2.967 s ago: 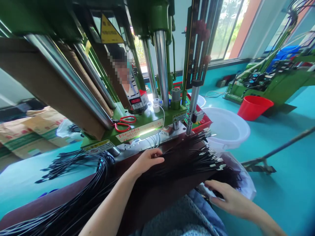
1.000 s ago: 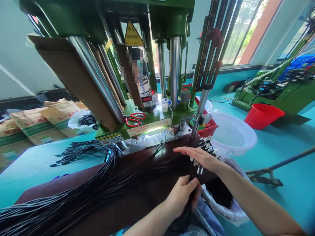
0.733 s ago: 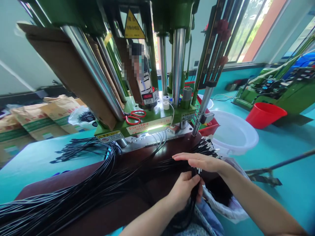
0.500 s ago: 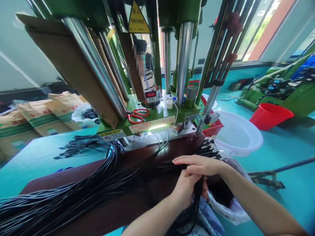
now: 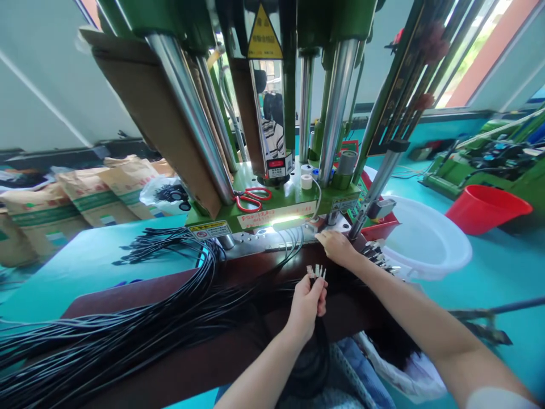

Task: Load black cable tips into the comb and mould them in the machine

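Note:
My left hand (image 5: 307, 301) is closed round a bundle of black cables, whose metal connector ends (image 5: 316, 272) stick up above the fingers. The cables hang down from it toward my lap. My right hand (image 5: 336, 247) reaches to the right end of the metal mold plate (image 5: 255, 243) at the foot of the green press (image 5: 279, 207); its fingertips are at the plate, and what they hold, if anything, is hidden. A few thin cables (image 5: 293, 241) run out of the lit mold. More connector ends (image 5: 377, 255) lie to the right, under my right forearm.
Long black cables (image 5: 170, 318) spread over the brown table (image 5: 128, 289) to the left. Red scissors (image 5: 253, 199) rest on the press. A white basin (image 5: 430, 227), a red bucket (image 5: 487, 209) and paper sacks (image 5: 97, 196) stand around.
My hands have parted. My right hand has moved up and forward to the mold plate. The connector ends now show above my left hand, and the view has shifted a little.

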Available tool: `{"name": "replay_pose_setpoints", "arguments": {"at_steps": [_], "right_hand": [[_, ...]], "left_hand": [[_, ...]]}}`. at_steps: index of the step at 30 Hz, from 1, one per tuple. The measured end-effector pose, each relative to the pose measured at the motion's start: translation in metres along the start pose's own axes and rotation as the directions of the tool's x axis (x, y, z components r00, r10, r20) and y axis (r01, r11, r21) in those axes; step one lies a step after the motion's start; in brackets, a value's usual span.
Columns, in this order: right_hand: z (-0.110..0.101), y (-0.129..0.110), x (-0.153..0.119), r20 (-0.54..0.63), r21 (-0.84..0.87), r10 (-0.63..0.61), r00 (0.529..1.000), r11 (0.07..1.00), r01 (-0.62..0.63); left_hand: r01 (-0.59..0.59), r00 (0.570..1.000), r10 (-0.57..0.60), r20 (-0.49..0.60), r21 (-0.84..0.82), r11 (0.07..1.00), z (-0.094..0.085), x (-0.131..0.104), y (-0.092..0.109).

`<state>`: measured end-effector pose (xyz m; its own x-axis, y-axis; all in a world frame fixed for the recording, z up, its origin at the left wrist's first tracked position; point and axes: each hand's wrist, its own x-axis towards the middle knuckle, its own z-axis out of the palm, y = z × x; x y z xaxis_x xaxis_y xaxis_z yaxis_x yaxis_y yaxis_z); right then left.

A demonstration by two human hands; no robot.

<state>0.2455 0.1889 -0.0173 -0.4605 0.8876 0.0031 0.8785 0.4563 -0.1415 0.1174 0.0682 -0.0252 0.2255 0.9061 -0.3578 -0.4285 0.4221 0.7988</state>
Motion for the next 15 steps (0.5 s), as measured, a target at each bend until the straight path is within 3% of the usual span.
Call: {"name": "replay_pose_setpoints", "arguments": {"at_steps": [6, 8, 10, 11, 13, 15], "right_hand": [[-0.023, -0.004, -0.035, 0.198, 0.197, -0.045, 0.979, 0.980, 0.005], [-0.029, -0.004, -0.058, 0.279, 0.289, -0.032, 0.960, 0.956, -0.052], [-0.028, -0.005, -0.084, 0.363, 0.425, 0.043, 0.931, 0.881, -0.207], [-0.025, -0.007, -0.096, 0.402, 0.535, 0.093, 0.911, 0.784, -0.315], [-0.014, -0.012, -0.118, 0.445, 0.772, 0.177, 0.878, 0.422, -0.476], [-0.002, -0.018, -0.133, 0.409, 0.902, 0.260, 0.875, 0.030, -0.430]], "left_hand": [[-0.028, 0.999, 0.029, -0.024, 0.031, 0.999, -0.002, -0.001, -0.004], [-0.037, 0.999, 0.038, -0.020, 0.038, 0.999, -0.001, -0.001, -0.003], [-0.031, 0.999, 0.032, -0.014, 0.056, 0.998, 0.002, -0.002, -0.003], [-0.020, 1.000, 0.021, -0.008, 0.073, 0.997, 0.004, -0.003, -0.004], [-0.001, 1.000, -0.001, 0.012, 0.136, 0.991, 0.008, -0.002, -0.008], [-0.013, 0.999, 0.003, 0.041, 0.235, 0.972, 0.013, -0.001, -0.013]]}}
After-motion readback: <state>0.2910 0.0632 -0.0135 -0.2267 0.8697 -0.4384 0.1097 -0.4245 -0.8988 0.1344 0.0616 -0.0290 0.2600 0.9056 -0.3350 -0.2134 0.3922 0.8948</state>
